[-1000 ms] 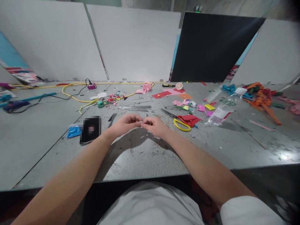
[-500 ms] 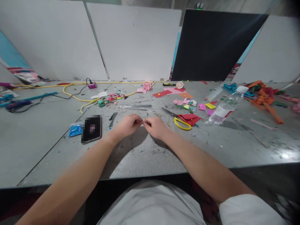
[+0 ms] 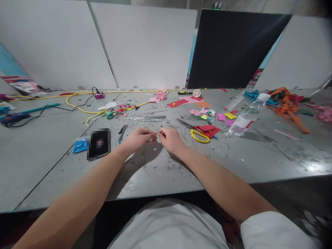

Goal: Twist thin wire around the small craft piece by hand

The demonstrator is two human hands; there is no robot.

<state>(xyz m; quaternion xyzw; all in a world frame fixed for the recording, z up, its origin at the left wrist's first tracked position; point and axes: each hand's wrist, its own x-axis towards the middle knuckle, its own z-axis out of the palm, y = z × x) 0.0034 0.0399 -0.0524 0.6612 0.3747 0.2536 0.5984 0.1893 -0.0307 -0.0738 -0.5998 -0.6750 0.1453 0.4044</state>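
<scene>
fingers [image 3: 152, 136] of the left hand [image 3: 137, 139] and right hand [image 3: 171, 140] curl toward each other over a gray table [image 3: 155, 180], their tips nearly meeting. we see both sets bent inward as though pinching; whether anything is held between them is too small for us to make out. straight beyond the fingertips, near but apart, lies a loose bundle of thin silvery rods [image 3: 149, 118], its long axis running left to right, across the direction in which the hands point. by our reading, the left hand is nearer the bundle's middle, the right hand nearer its right end. just beside the left hand, we find dark strips [image 3: 123, 133] lying aslant; near the right hand, yellow-handled scissors [image 3: 192, 129] rest, blades aimed away and leftward.
</scene>
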